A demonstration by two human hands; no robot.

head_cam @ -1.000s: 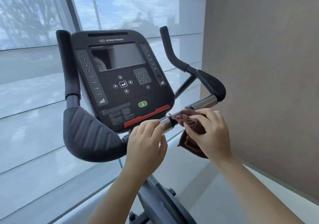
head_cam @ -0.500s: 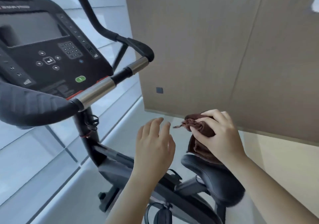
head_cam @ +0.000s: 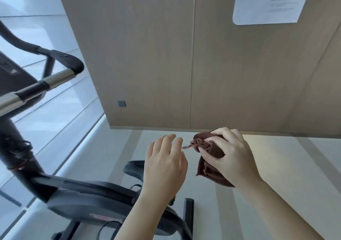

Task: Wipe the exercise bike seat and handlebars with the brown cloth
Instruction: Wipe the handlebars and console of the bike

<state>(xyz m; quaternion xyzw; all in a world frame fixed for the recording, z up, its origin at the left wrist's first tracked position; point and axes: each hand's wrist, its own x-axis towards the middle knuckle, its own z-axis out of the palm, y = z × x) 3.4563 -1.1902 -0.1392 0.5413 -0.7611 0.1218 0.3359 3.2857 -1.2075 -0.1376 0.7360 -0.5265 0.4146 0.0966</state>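
Beige panelled wall [head_cam: 147,55] with a white paper sheet [head_cam: 267,1], pale floor [head_cam: 286,156], bright windows [head_cam: 55,110] at left

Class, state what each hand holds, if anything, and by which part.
The right hand grips the brown cloth by its bunched upper end; the rest hangs below. The left hand holds nothing.

Open air lying between hands and wall [head_cam: 147,64]. Left hand [head_cam: 164,166] covering part of seat [head_cam: 132,166] in view. Right hand [head_cam: 232,156] gripping brown cloth [head_cam: 208,164] just right of it. Handlebars [head_cam: 55,81] standing well apart at upper left, open gap running between. Bike frame [head_cam: 88,199] blocking low left.
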